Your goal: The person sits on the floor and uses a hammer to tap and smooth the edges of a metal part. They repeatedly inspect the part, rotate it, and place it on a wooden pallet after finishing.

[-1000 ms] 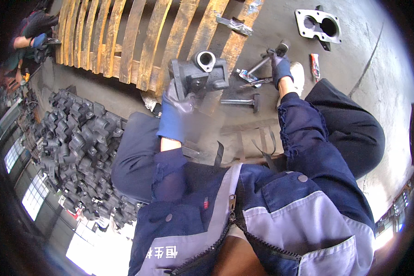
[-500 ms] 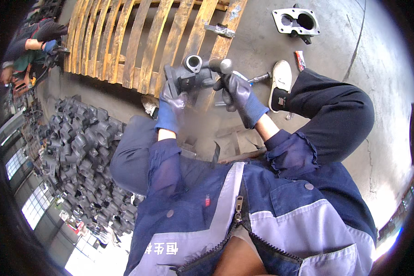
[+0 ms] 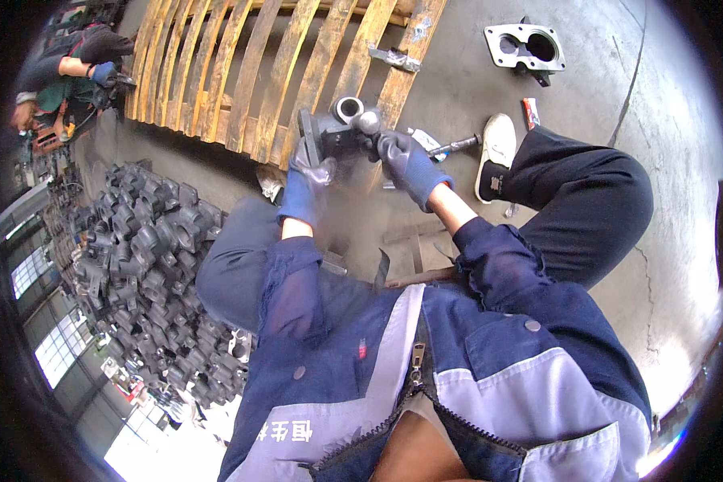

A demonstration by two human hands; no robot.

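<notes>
A dark grey metal casting (image 3: pixel 337 138) with a flat flange and a round open port is held up in front of me. My left hand (image 3: pixel 312 173), in a dark-coated blue glove, grips it by the flange side. My right hand (image 3: pixel 404 161), gloved alike, is closed on a hammer. The hammer's rounded metal head (image 3: pixel 368 121) is at the casting's right side, close to the port; I cannot tell whether they touch. The glove hides most of the handle.
A wooden pallet (image 3: pixel 253 80) lies ahead. Many similar dark castings (image 3: pixel 157 273) are heaped at left. A two-holed flanged casting (image 3: pixel 526 48) sits at far right. A black bar-like tool (image 3: pixel 458 146) lies by my shoe (image 3: pixel 498 149). Another person's gloved hand (image 3: pixel 103 75) works at far left.
The hammer head has come left and closer to the casting's port, and my right hand has moved slightly left with it. The whole view has shifted a little.
</notes>
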